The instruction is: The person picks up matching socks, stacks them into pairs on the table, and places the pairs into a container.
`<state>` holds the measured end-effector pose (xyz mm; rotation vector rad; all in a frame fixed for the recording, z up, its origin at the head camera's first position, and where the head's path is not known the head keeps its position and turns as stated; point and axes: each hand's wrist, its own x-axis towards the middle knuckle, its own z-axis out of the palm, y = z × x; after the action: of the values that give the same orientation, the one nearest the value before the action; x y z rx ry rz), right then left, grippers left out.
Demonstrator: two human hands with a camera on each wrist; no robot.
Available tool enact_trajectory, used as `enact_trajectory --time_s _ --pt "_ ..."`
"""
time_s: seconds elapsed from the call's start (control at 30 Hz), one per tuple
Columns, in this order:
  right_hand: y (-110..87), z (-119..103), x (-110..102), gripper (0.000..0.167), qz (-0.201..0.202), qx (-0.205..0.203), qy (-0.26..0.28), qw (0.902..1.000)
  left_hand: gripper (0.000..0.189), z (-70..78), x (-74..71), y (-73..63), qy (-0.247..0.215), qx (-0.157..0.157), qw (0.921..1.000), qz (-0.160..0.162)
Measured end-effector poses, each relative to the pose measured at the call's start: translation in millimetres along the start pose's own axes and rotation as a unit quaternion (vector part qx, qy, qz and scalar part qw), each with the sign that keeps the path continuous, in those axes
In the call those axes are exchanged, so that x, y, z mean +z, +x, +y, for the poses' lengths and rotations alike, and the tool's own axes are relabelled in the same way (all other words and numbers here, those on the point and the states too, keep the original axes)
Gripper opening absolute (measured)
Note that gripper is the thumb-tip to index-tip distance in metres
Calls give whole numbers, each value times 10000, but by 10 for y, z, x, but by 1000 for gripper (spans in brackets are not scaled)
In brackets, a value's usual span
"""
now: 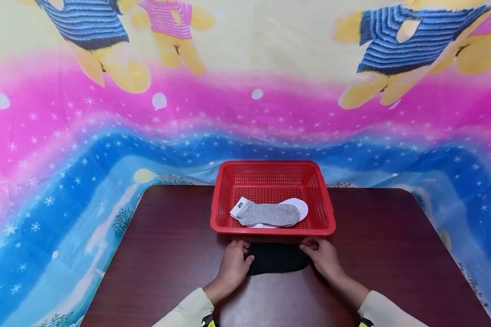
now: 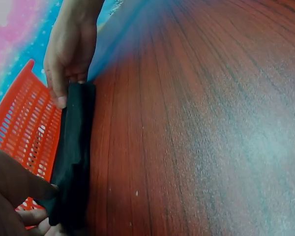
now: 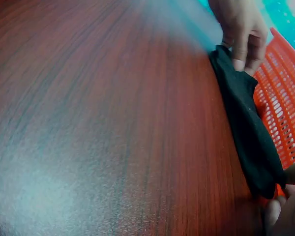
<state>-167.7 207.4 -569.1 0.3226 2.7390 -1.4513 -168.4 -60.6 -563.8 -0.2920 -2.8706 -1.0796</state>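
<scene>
A black sock (image 1: 277, 258) lies lengthwise across the table just in front of the red basket. My left hand (image 1: 234, 268) pinches its left end between thumb and fingers. At the opposite end, the thumb and fingertips of my right hand (image 1: 324, 259) grip the sock's upper corner. Seen from the left wrist, the black sock (image 2: 76, 142) stretches between both hands beside the basket wall. The right wrist view shows the left thumb on top of the black sock (image 3: 246, 123).
The red plastic basket (image 1: 273, 231) stands at the back edge of the table (image 1: 172, 254). Inside it, a grey sock (image 1: 272, 213) with a white cuff lies over a white sock (image 1: 302, 208). A printed cloth (image 1: 253, 113) hangs behind and beside the table.
</scene>
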Motion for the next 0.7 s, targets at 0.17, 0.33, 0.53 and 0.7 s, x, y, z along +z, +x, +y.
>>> enact_trajectory --time_s 0.17,0.33,0.53,0.7 --pt "-47 -58 8 37 -324 -112 -642 9973 33 50 8 -38 411 58 9990 -183" --pt "-99 -68 16 38 -609 -437 -1063 9915 35 51 11 -71 489 134 9985 -228" --pt "-154 -21 -10 17 -681 -508 -841 9928 31 37 -16 -117 450 445 9978 -212" --pt "-237 -28 -56 13 -759 -236 -285 9964 25 45 -90 -144 75 182 9990 -406"
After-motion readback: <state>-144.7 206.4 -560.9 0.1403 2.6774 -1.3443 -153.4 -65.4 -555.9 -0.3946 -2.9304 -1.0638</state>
